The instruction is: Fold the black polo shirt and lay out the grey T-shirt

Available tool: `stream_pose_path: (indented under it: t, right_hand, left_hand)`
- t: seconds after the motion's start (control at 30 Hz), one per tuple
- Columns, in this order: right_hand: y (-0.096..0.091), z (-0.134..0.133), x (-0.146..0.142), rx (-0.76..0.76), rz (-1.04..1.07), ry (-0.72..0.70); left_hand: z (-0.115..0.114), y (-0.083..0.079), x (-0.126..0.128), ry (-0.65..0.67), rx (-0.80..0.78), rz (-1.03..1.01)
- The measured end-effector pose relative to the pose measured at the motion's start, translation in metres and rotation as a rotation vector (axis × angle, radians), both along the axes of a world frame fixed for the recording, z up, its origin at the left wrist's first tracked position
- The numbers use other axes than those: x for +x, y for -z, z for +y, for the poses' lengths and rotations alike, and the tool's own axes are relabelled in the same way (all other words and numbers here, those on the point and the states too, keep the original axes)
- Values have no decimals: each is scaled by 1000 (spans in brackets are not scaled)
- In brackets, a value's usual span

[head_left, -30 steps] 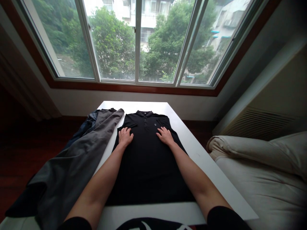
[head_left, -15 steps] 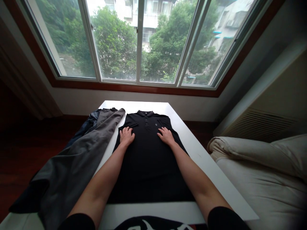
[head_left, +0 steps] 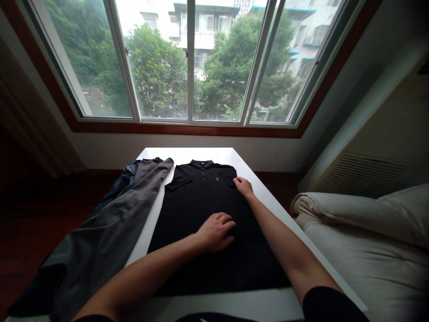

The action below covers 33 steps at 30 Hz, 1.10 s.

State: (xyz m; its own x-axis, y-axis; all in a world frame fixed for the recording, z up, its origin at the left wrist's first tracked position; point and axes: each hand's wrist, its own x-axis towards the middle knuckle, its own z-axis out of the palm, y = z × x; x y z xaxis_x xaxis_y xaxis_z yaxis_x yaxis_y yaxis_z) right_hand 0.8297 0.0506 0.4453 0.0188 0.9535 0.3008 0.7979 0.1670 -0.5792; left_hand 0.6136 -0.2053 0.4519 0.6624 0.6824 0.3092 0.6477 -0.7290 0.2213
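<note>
- Black polo shirt [head_left: 197,203], one: laid front up along the middle of the white table [head_left: 187,154], collar [head_left: 202,164] toward the window, hem toward you. Short sleeves lie down along either side of the chest; a small pale mark [head_left: 217,179] shows on the right of the chest.
- Your left hand [head_left: 217,230]: palm down over the lower middle of the shirt, pointing to the right, fingers slightly spread, nothing gripped. How firmly it presses cannot be told.
- Your right hand [head_left: 244,186]: at the shirt's right side, beside the sleeve cuff, thumb and fingertips drawn together, pinching the cloth at its edge.
- Grey garment [head_left: 114,226], one: loosely heaped along your left side of the table, near the shirt, its near end spreading leftward.
- Dark blue clothing [head_left: 130,172]: partly under the grey garment, mostly hidden; number of pieces cannot be told.
- Pale sofa [head_left: 365,250], one: to your right, beside the table, with a rounded armrest.
- Window [head_left: 161,80], one: beyond the far end of the table, white-framed panes, brown surround, trees and buildings outside.
</note>
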Motion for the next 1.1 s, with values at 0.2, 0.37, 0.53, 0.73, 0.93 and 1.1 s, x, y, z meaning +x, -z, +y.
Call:
stream_pose_path:
  t: [0.2,0.37,0.53,0.73,0.93,1.1]
  right_hand:
    - [-5,4,50,-77,-38,20]
    - [-3,3,82,-160,122,-30]
    - [-3,1,112,-307,399,-113]
    - [-1,4,136,-336,521,-111]
    - [0,18,140,-354,448,-114]
    - [2,40,120,-278,302,-58]
  left_hand:
    - [-72,10,44,404,10,120]
    - [-66,-3,74,475,44,208]
    - [-44,-16,119,472,-45,242]
    - [-24,-10,166,451,-228,340]
    - [-25,-21,165,425,-273,330]
    - [-37,-46,111,256,-336,122]
